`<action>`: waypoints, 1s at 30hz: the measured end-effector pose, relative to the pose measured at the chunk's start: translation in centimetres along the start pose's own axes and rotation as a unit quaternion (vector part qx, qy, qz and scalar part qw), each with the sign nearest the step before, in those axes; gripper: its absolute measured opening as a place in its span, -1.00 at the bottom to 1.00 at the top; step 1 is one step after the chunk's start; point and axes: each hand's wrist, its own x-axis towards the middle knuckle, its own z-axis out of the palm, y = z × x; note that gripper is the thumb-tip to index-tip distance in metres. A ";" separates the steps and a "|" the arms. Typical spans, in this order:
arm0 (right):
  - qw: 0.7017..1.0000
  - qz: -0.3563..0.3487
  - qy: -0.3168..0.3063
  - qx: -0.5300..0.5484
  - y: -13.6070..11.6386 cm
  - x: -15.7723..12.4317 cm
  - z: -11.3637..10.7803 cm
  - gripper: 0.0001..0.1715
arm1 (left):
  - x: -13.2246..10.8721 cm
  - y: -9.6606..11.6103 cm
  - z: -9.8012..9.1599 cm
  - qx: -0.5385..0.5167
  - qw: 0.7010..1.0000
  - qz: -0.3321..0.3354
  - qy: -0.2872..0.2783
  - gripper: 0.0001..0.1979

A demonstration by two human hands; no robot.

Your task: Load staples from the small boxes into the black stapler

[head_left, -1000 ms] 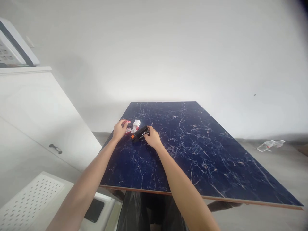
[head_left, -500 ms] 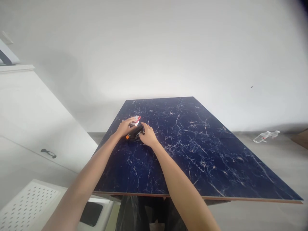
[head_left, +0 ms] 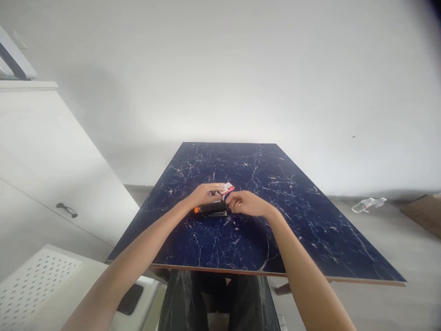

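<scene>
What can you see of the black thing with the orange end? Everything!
The black thing is long and narrow, with an orange left end and a shiny, metal-looking strip along its near side. It lies crosswise on the blue table. The right hand is at its right end, perhaps touching; the left hand is just behind it.

one stapler (head_left: pixel 212 209), perhaps two small boxes (head_left: pixel 226 188), one table (head_left: pixel 296 220)

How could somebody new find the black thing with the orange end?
Look for the big dark blue table with pale streaks. On it, the black thing lies on the near side of the left hand, its right end by the right hand. Unlike the little white-and-red box beyond it, it's long and black with an orange end.
</scene>
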 end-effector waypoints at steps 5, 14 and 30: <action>0.974 -0.052 0.185 -0.121 1.3 0.7 -0.5 -0.18 | -0.4 1.1 -0.4 0.004 0.999 -0.039 -0.011 -0.37; 0.982 -0.004 0.070 -0.177 2.2 3.0 -0.5 -0.53 | -3.1 -1.0 -5.8 0.032 0.985 -0.163 -0.043 -0.57; 0.975 0.148 -0.143 -0.082 0.5 -0.1 -2.7 -0.41 | -2.1 2.6 -4.2 -0.027 0.984 -0.069 -0.163 -0.63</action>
